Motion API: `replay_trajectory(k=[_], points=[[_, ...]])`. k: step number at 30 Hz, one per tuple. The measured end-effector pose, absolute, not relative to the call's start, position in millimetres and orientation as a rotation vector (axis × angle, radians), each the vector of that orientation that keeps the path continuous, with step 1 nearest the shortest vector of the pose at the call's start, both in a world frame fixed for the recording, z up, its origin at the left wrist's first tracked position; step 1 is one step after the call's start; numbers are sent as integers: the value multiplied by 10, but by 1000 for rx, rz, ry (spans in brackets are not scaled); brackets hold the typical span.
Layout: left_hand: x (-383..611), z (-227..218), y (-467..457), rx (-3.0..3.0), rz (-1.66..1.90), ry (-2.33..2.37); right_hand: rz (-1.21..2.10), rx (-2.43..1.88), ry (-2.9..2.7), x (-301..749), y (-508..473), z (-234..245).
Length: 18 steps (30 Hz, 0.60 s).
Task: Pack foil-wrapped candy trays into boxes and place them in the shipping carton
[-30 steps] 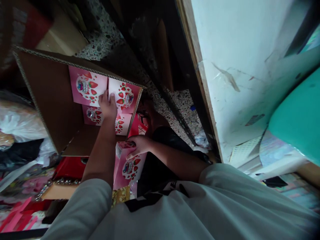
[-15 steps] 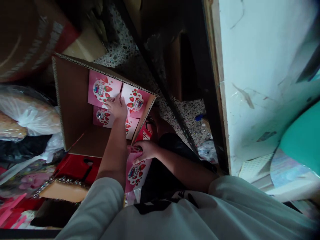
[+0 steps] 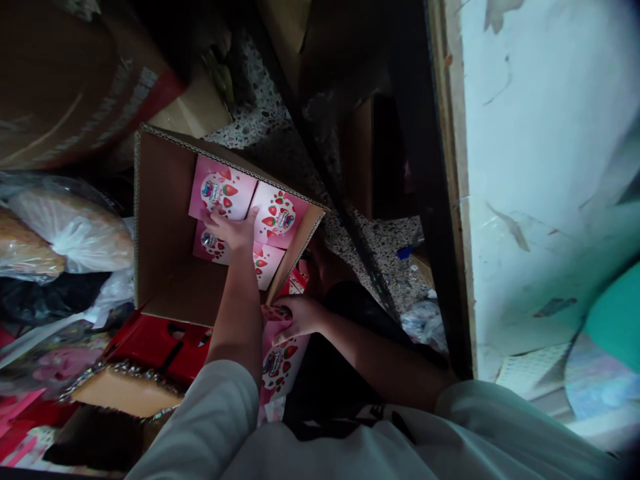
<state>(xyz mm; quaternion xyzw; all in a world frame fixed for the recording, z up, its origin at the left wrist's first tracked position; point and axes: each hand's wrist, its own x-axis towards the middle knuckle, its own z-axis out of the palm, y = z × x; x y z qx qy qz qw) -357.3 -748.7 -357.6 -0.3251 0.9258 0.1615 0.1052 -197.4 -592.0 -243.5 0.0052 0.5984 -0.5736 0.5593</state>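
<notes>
An open brown cardboard carton [image 3: 160, 220] holds several pink strawberry-print boxes [image 3: 277, 215] laid flat inside. My left hand [image 3: 231, 230] reaches into the carton, its fingers spread flat on the pink boxes there. Just outside the carton's near edge, my right hand [image 3: 297, 315] is closed on the top of another pink strawberry box [image 3: 277, 363], which stands upright beside my left forearm.
A red box [image 3: 160, 340] lies below the carton. White plastic bags [image 3: 75, 230] and dark bundles pile up at the left. A large brown carton [image 3: 65, 100] sits at the top left. A dark frame [image 3: 425, 200] and a white wall [image 3: 540, 133] stand at the right.
The view has shifted, so the carton sits further right and lower. My left hand has spread flatter on the boxes inside. My right hand still grips the upright pink box.
</notes>
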Motion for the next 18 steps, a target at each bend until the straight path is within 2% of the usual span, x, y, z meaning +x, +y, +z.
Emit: replay_trajectory(k=[6, 11, 18], points=[[-3725, -3593, -7549, -1111, 435, 2519, -1369, 61, 1371, -1937, -5887, -2444], [-3754, -3572, -7604, -1027, 393, 2555, -1359, 37, 1372, -1904, -5843, -2447], [-3637, -3586, -7761, -1140, 627, 2742, -1322, -79, 1527, -1921, -5788, -2431]])
